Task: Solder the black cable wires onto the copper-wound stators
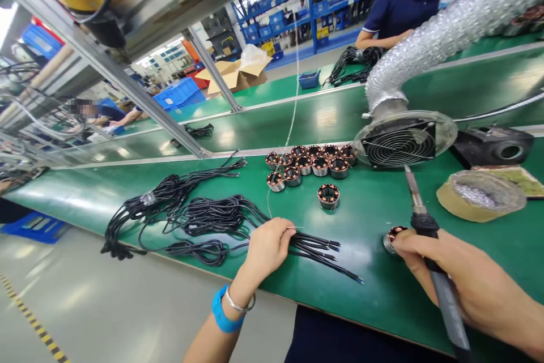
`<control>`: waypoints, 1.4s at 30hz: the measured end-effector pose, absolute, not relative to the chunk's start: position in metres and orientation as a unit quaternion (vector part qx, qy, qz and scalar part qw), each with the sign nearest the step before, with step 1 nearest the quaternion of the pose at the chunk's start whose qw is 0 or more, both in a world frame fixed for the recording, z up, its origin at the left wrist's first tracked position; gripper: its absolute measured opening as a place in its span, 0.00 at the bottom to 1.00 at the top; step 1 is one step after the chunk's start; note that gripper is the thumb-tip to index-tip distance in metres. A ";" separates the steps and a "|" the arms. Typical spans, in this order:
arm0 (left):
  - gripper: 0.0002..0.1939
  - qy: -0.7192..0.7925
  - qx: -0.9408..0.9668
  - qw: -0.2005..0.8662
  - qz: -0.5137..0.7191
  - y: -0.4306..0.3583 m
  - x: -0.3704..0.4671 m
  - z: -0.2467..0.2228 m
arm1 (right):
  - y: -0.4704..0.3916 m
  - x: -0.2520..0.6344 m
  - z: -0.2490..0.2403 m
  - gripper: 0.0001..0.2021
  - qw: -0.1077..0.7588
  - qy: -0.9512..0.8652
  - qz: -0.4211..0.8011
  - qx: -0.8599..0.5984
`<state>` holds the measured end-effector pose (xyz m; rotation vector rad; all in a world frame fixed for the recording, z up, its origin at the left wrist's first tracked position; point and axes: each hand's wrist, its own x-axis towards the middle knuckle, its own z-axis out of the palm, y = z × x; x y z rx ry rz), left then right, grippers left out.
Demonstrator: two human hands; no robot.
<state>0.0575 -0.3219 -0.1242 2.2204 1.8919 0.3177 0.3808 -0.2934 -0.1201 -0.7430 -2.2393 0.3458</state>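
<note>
My left hand [267,247] is closed in a pinch on a thin solder wire [296,227], whose end pokes out past the fingertips. Beneath that hand lie black cables [317,244] with stripped ends pointing right. My right hand [471,278] grips a soldering iron [425,226], its tip angled up toward the fume fan. The thumb and finger of the same hand also touch a copper-wound stator [388,242] on the green bench. Another stator [328,197] sits alone between my hands, and several more stators [304,165] stand grouped behind it.
A fume fan [399,145] on a silver duct [425,40] stands at the back right. Near it are a black iron holder [493,145] and a tape-ringed tub [459,207]. Bundled black cables [148,199] lie left. A co-worker [395,12] sits across the bench [361,284].
</note>
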 end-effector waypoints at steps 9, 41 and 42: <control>0.10 0.604 0.782 0.096 0.122 -0.312 0.064 -0.117 | -0.294 0.392 -0.116 0.12 0.440 -0.826 0.121 -0.332; 0.20 0.376 0.606 0.634 0.299 -0.262 0.180 -0.112 | -0.271 0.357 -0.117 0.16 0.529 -0.687 0.322 -0.380; 0.19 0.381 0.598 0.635 0.306 -0.262 0.178 -0.114 | -0.272 0.355 -0.119 0.16 0.526 -0.686 0.322 -0.386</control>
